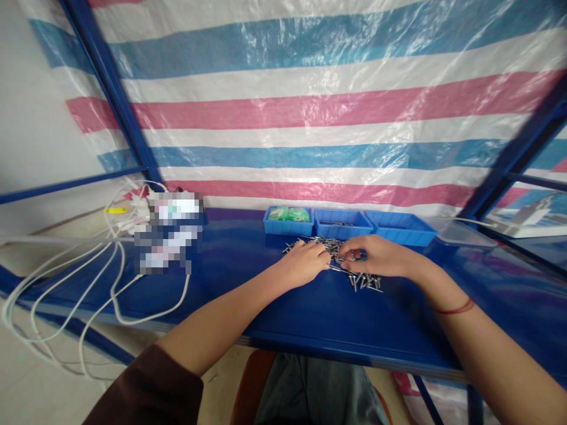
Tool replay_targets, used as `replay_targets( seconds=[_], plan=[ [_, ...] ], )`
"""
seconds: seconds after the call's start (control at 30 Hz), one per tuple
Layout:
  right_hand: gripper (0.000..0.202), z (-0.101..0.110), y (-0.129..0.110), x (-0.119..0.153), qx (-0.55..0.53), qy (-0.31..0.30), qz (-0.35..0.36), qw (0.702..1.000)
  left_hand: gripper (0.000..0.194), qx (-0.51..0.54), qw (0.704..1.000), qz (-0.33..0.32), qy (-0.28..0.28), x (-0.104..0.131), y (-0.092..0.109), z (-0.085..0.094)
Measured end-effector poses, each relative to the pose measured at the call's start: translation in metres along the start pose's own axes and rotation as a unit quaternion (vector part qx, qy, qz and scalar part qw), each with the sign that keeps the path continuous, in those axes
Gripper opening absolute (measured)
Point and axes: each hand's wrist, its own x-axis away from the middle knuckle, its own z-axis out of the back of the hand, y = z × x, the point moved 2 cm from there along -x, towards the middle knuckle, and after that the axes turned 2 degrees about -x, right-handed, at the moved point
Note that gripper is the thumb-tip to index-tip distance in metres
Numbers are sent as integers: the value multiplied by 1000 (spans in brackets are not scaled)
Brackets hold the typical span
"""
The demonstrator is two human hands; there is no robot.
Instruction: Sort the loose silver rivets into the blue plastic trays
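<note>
A loose pile of slim, shiny metal pins [364, 282], which look like blind rivets, lies on the blue table. My left hand [305, 264] rests at the left side of the pile with its fingers bent and closed. One thin pin shows at its fingertips, but whether they grip it is unclear. On the right, my right hand [383, 254] curves over the pile, thumb and fingers drawn together. A small reddish-brown and dark patch shows between them; I cannot make out what it is. Part of the pile is hidden behind both hands.
Behind the pile stand three blue bins: one with green plastic packets [290, 213], a middle bin [343, 230] with a few pins, and a right bin [405, 236]. White cables [117, 277] and blurred items occupy the left. A clear plastic lid [465, 232] lies at right.
</note>
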Motion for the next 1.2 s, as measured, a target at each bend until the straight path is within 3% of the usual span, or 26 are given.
replay_targets(
  seconds=[0.4, 0.7, 1.0, 1.2],
  plan=[
    [15, -6, 1, -3, 0, -58, -28, 998, 21, 109, 992, 27, -63, 2, -13, 13],
    [27, 8, 1, 6, 1, -91, -87, 992, 27, 153, 986, 32, -51, 2, -21, 10],
    [15, -1, -5, 4, -26, -115, -65, 991, 25, 158, 987, 7, 6, 4, -18, 14],
    [15, -7, -7, -1, 14, -91, -30, 995, 20, 152, 988, -5, -30, 6, -20, 14]
  ],
)
